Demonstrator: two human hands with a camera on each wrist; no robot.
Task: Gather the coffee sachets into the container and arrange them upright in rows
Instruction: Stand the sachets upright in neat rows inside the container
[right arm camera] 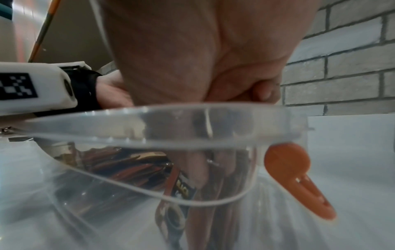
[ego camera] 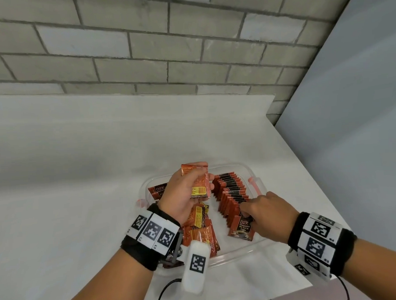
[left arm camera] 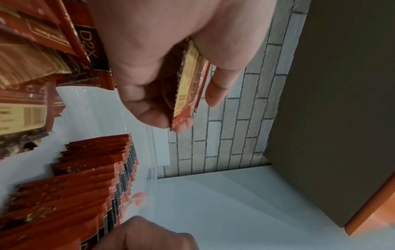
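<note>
Fingers of the left hand (ego camera: 185, 194) curl round a small stack of sachets (ego camera: 197, 180) above the container (ego camera: 241, 254); the right hand (ego camera: 268, 212) pinches the nearest sachet (ego camera: 241, 228) of the upright row (ego camera: 230, 191) inside it.

Head looks down; wrist views sit close, sharing the container (ego camera: 251, 170).

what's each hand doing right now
Left hand: grips a small stack of sachets above the container.
Right hand: pinches the front sachet of the upright row.
</note>
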